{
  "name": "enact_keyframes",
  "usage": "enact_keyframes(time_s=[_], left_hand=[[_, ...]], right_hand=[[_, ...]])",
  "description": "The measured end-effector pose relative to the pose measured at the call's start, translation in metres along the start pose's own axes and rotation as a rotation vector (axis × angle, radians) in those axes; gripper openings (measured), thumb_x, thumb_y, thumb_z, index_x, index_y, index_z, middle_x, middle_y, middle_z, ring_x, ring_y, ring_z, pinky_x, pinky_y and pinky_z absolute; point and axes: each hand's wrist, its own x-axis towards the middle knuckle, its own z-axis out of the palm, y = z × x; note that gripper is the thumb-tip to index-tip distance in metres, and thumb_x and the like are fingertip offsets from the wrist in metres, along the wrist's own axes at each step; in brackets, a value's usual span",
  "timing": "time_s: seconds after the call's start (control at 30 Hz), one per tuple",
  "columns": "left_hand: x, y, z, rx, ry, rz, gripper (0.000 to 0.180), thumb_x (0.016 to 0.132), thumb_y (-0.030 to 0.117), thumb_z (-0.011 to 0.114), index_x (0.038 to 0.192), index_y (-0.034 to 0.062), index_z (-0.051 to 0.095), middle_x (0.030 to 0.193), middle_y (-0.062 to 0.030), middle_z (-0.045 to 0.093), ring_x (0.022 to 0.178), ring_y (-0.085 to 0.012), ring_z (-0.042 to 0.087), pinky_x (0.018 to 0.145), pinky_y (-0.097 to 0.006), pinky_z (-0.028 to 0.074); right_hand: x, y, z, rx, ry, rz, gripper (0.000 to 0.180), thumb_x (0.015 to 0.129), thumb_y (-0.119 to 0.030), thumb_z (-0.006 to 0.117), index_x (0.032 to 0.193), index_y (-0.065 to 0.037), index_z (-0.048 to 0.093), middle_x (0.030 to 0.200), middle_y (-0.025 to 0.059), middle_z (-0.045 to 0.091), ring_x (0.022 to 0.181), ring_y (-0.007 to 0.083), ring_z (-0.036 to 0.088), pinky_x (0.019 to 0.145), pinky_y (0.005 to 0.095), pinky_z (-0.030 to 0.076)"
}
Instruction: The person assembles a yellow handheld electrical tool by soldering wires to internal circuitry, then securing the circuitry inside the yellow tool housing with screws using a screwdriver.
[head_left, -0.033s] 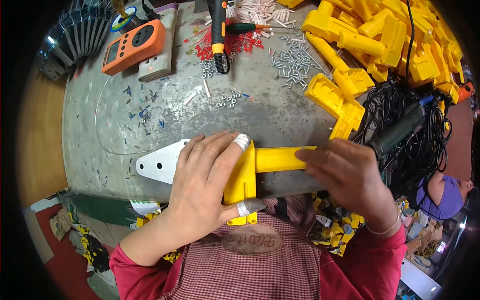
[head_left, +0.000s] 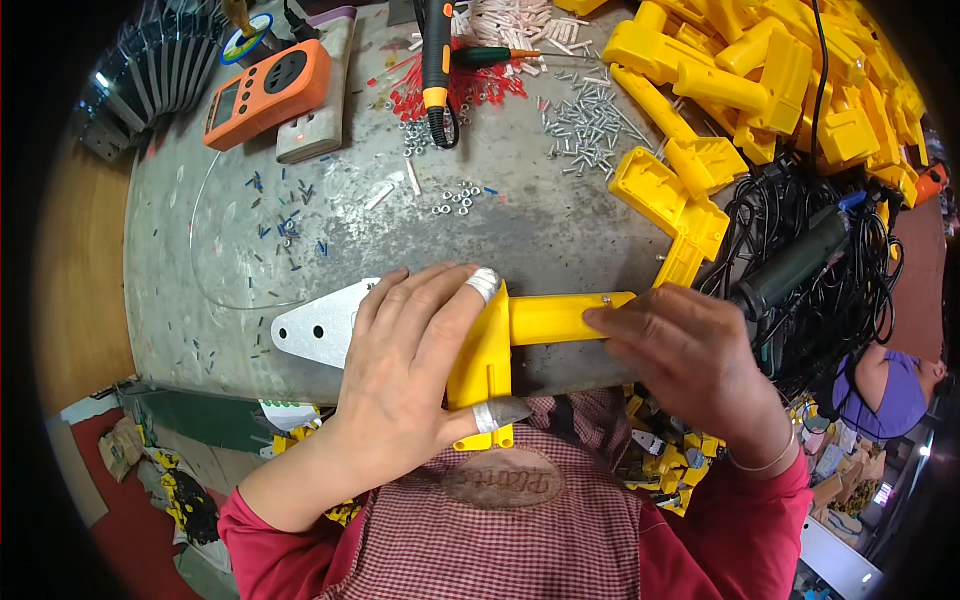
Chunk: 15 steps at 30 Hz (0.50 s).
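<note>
- Since the earlier frame, the right hand (head_left: 690, 350) has been shifted slightly downward; a small screw (head_left: 606, 300), covered then by its fingers, is now exposed on the handle (head_left: 555, 325).
- The left hand (head_left: 395, 335) is seen unmoved, with the yellow casing (head_left: 485, 350) gripped between its taped thumb and fingers.
- The casing is placed at the lower centre of the frame, at the table's (head_left: 380, 220) near edge, its handle pointed right.
- The right fingers are curled, their tips brought together at the handle's outer end; whether anything is pinched between them cannot be told.
- Lettering is borne by the oval patch (head_left: 503, 478) on the checked apron (head_left: 480, 550), lower centre; the small screen of the orange meter (head_left: 268, 95), upper left, cannot be read.
- The white plate's (head_left: 312, 325) right part and much of the casing are covered by the left hand; the handle's end is hidden by the right.
- The yellow parts (head_left: 760, 70) are cut off at upper right.
</note>
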Motion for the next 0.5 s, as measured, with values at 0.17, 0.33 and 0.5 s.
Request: enact_keyframes(time_s=[0.17, 0.33, 0.5], left_hand=[[0.001, 0.0, 0.0, 0.008, -0.004, 0.012, 0.091, 0.067, 0.049, 0.078, 0.135, 0.0016, 0.04, 0.127, -0.0252, 0.05, 0.116, -0.0436, 0.049, 0.103, -0.056, 0.033], [-0.001, -0.001, 0.001, 0.016, -0.001, 0.012, 0.092, 0.067, 0.049, 0.078, 0.135, 0.0016, 0.04, 0.126, -0.0249, 0.05, 0.116, -0.0435, 0.049, 0.103, -0.056, 0.033], [-0.001, 0.0, -0.002, 0.042, -0.005, 0.0, 0.093, 0.066, 0.051, 0.078, 0.135, 0.0008, 0.039, 0.127, -0.0246, 0.049, 0.115, -0.0433, 0.049, 0.103, -0.057, 0.033]], right_hand=[[-0.002, -0.003, 0.011, -0.088, 0.03, -0.001, 0.037, 0.069, -0.003, 0.069, 0.106, -0.002, 0.065, 0.083, 0.0085, 0.055, 0.069, 0.0236, 0.057, 0.057, 0.0339, 0.051], [-0.004, 0.025, 0.014, 0.107, 0.088, 0.039, 0.047, 0.064, -0.011, 0.08, 0.108, -0.006, 0.065, 0.085, 0.0076, 0.054, 0.074, 0.0252, 0.056, 0.062, 0.0362, 0.048], [0.015, 0.024, -0.008, 0.143, -0.053, 0.242, 0.042, 0.065, -0.019, 0.083, 0.101, -0.009, 0.063, 0.082, 0.008, 0.053, 0.077, 0.0263, 0.056, 0.065, 0.036, 0.047]])
